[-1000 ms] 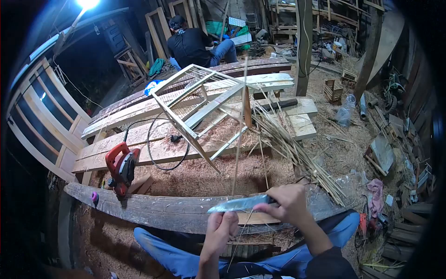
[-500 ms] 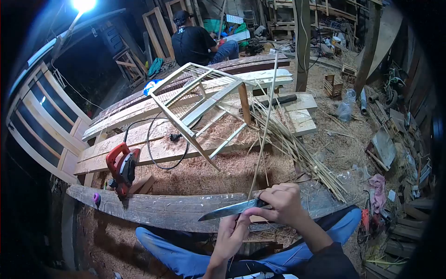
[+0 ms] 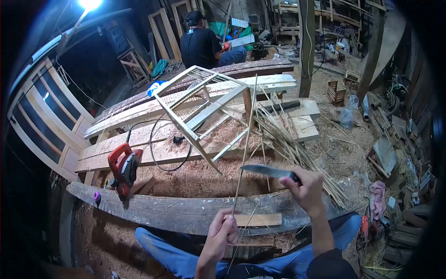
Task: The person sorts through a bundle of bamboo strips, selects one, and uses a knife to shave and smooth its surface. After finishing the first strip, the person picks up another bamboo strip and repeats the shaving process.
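Observation:
A long thin strip [image 3: 240,179] is pinched in my left hand [image 3: 223,229], low over my lap, and slants up and away. My right hand [image 3: 306,188] is closed on the dark handle of a knife [image 3: 267,170]. The blade points left, and its tip meets or overlaps the strip above my left hand. Under the strip lies a grey plank [image 3: 186,213] with a short pale board [image 3: 258,220] on it. A pile of thin strips [image 3: 290,144] spreads just beyond the knife.
A slatted wooden frame [image 3: 204,109] leans on long boards [image 3: 111,146]. A red power planer [image 3: 123,167] with a looped black cable stands at the left. Another person [image 3: 200,46] sits at the back. Posts and a pink cloth [image 3: 377,197] are on the right.
My right hand and the knife have moved up and right, away from my left hand. My left hand has shifted slightly left and down, still holding the strip, which now leans less far upward.

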`<move>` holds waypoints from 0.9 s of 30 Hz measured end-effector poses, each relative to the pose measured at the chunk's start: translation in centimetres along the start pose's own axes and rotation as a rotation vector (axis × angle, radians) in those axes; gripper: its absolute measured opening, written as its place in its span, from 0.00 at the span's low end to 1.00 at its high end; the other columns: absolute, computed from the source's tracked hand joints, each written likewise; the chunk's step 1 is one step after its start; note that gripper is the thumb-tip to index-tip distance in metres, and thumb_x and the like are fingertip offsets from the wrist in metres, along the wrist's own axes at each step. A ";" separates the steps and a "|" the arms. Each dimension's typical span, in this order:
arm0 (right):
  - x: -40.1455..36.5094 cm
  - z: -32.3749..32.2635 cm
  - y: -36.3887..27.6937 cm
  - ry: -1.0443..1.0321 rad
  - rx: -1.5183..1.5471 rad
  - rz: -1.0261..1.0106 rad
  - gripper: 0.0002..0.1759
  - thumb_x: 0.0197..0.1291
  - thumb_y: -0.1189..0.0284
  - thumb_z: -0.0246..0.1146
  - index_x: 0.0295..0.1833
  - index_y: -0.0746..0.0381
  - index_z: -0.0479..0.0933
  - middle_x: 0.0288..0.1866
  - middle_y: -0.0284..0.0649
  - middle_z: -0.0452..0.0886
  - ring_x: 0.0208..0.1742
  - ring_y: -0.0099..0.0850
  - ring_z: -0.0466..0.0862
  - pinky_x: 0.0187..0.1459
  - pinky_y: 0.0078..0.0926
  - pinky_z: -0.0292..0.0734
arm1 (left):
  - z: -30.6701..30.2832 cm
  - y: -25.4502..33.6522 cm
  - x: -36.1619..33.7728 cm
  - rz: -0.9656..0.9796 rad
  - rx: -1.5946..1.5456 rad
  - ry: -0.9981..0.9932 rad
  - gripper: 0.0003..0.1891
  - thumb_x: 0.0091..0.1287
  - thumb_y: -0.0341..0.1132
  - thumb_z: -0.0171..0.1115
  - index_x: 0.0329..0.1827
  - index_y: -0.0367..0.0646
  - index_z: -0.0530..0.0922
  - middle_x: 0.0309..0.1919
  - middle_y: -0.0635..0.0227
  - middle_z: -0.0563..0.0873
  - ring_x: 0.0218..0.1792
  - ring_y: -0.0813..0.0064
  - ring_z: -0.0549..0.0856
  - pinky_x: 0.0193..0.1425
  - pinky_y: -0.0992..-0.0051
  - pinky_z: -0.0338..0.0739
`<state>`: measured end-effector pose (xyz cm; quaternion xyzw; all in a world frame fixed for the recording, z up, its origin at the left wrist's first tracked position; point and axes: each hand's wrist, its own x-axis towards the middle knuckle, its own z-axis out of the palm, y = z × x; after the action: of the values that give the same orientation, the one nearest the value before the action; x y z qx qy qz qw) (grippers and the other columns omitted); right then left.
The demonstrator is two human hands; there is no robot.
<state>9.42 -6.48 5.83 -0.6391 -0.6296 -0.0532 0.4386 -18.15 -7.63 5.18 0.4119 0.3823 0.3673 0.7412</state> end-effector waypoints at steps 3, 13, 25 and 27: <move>-0.5 0.0 -1.6 -0.118 0.092 0.007 0.25 0.61 0.46 0.70 0.31 0.59 0.81 0.19 0.37 0.78 0.20 0.36 0.81 0.25 0.33 0.72 | 0.8 0.4 0.2 -0.007 -0.100 -0.009 0.12 0.84 0.41 0.49 0.59 0.42 0.72 0.24 0.80 0.62 0.20 0.88 0.58 0.22 0.80 0.52; -2.5 2.3 -5.3 -0.330 0.250 -0.275 0.23 0.66 0.48 0.66 0.36 0.58 0.79 0.23 0.38 0.81 0.25 0.38 0.85 0.27 0.35 0.76 | 0.4 -0.5 0.7 -0.060 -0.123 -0.024 0.07 0.83 0.38 0.50 0.51 0.45 0.71 0.24 0.79 0.63 0.21 0.85 0.59 0.25 0.78 0.53; -2.9 3.1 -5.5 -0.393 0.184 -0.322 0.24 0.67 0.47 0.64 0.34 0.59 0.77 0.19 0.40 0.79 0.22 0.40 0.84 0.25 0.37 0.75 | 0.5 -0.8 0.5 -0.029 -0.063 -0.084 0.06 0.83 0.34 0.50 0.56 0.45 0.69 0.31 0.77 0.68 0.26 0.86 0.64 0.29 0.80 0.59; -2.9 3.2 -5.5 -0.392 0.188 -0.317 0.24 0.67 0.47 0.64 0.34 0.59 0.77 0.19 0.40 0.79 0.22 0.40 0.84 0.25 0.37 0.75 | 0.2 -1.0 0.6 -0.106 -0.031 -0.065 0.05 0.83 0.33 0.49 0.53 0.43 0.71 0.32 0.76 0.69 0.27 0.86 0.64 0.30 0.80 0.60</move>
<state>2.61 -7.63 4.79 -0.4873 -0.7968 0.0622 0.3518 -17.46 -7.61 4.25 0.3913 0.3733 0.3199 0.7779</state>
